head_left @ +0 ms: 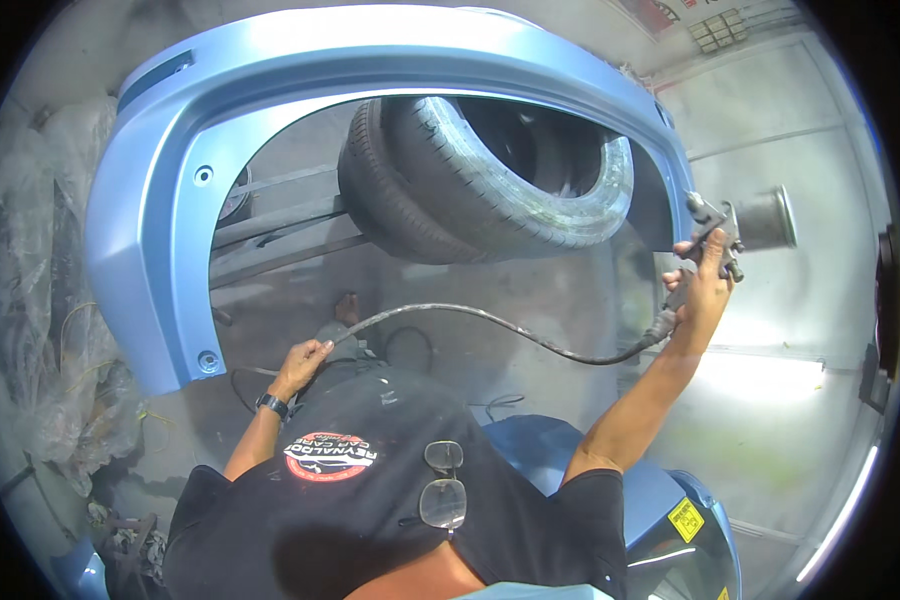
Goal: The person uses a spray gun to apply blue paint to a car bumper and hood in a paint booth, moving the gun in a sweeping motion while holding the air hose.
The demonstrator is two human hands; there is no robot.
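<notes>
My right hand (pixel 703 283) is wrapped round a spray gun (pixel 712 222), raised at the right end of a light blue car bumper (pixel 160 200). A round grey cup (pixel 768 220) sticks out from the gun to the right. From the gun's handle a dark air hose (pixel 490 318) sags across in front of me. My left hand (pixel 303 365), with a watch on its wrist, is closed round this hose at the lower left. The bumper arches across the far side, its inner edge facing me. Whether the gun touches the bumper, I cannot tell.
Worn tyres (pixel 530 200) lie within the bumper's arch, beside metal bars (pixel 280 235). Crumpled clear plastic sheeting (pixel 45 280) hangs at the left. A pale wall (pixel 790 130) stands at the right. Close behind my right arm is a blue painted body part (pixel 660 500) with a yellow sticker.
</notes>
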